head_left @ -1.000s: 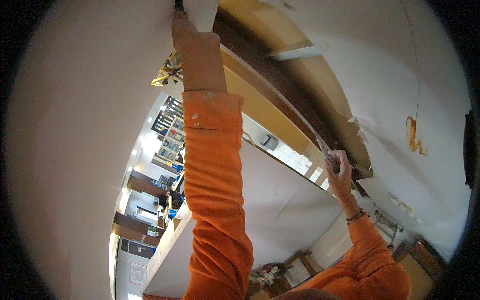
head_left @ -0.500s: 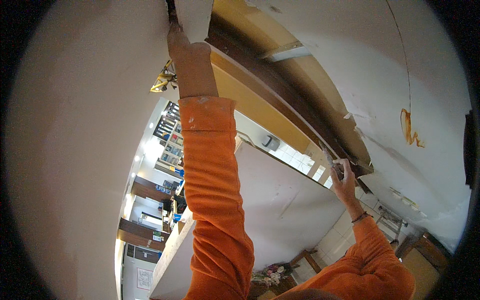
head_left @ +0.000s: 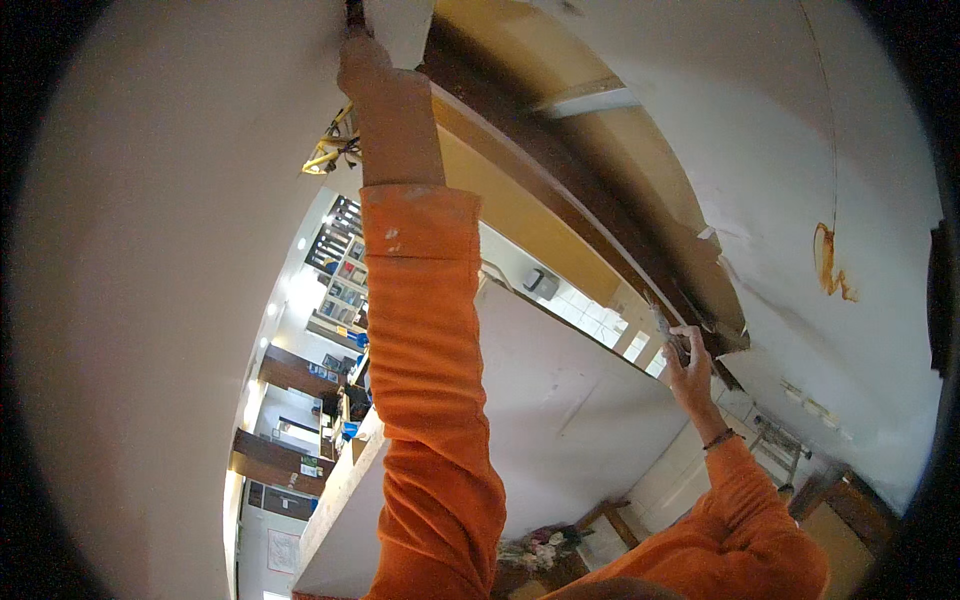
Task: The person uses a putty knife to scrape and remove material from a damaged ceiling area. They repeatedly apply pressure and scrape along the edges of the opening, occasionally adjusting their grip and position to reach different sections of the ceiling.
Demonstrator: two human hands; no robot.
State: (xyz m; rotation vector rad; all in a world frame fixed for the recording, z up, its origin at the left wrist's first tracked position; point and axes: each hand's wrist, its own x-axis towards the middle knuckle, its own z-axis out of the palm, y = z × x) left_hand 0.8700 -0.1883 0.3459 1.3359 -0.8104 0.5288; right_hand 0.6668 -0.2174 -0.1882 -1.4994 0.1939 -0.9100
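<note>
Two arms in orange sleeves [head_left: 425, 330] reach upward. The right hand [head_left: 688, 370] grips a slim grey tool [head_left: 665, 326], near the lower right end of a dark brown beam [head_left: 560, 150]. The left hand [head_left: 370, 75] is raised beside a white panel [head_left: 405, 30]; I cannot tell its finger state. The step appears to be tool work along the beam's edge; the next move likely calls for steady aim.
</note>
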